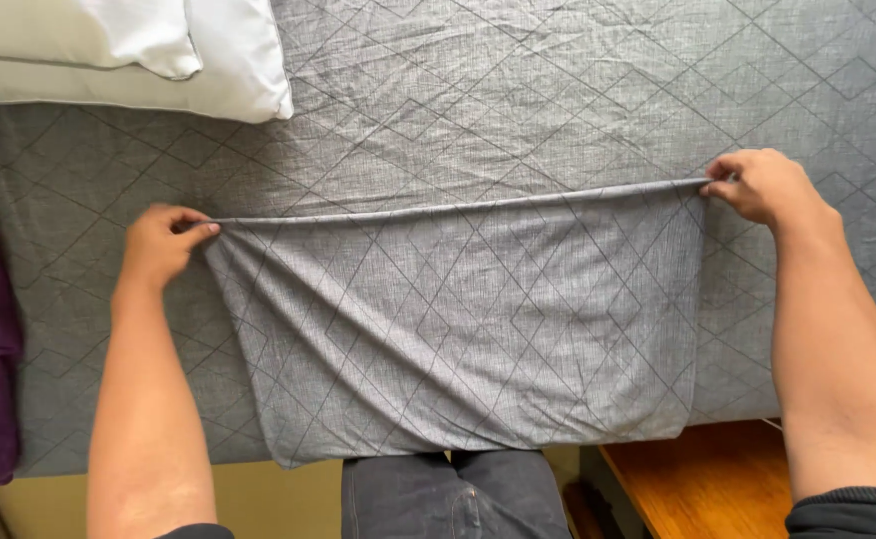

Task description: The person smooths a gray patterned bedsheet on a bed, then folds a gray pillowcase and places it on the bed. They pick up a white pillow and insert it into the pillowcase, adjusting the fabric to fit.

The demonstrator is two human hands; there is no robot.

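A grey pillowcase (468,319) with a diamond pattern is held taut over the bed (558,90), its top corners pinched shut by the left hand (158,245) and right hand (767,185). White pillows (128,50) lie upper left; a wooden table (707,479) stands lower right.

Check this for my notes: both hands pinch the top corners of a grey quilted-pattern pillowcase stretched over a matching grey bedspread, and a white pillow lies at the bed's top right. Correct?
One detail is wrong. The white pillow lies at the top left, not the top right, as the head view shows. The rest holds: the left hand and right hand each pinch a top corner of the grey quilted-pattern pillowcase, stretched over the matching grey bedspread.
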